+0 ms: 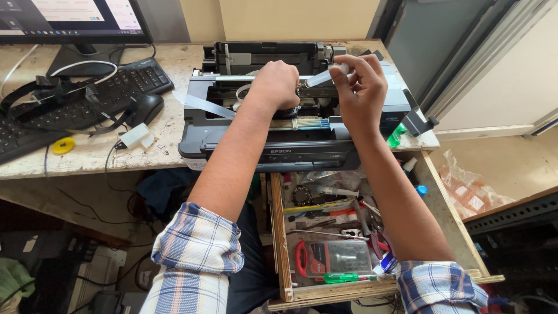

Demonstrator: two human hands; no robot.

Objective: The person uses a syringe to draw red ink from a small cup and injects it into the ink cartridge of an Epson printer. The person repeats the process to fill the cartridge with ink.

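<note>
Below the printer [290, 116], an open drawer [279, 232] holds tools. Over the printer's open middle, the syringe [322, 75] is pinched by the right hand [360, 87]; the left hand [276, 84] is clenched on the carriage. The tip should be kept steady and pressed slowly.

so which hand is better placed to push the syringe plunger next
The right hand, probably. It already grips the syringe at its rear end, fingers wrapped around the barrel. The left hand is fisted down inside the open printer at the syringe's tip, seemingly steadying things there.
</note>
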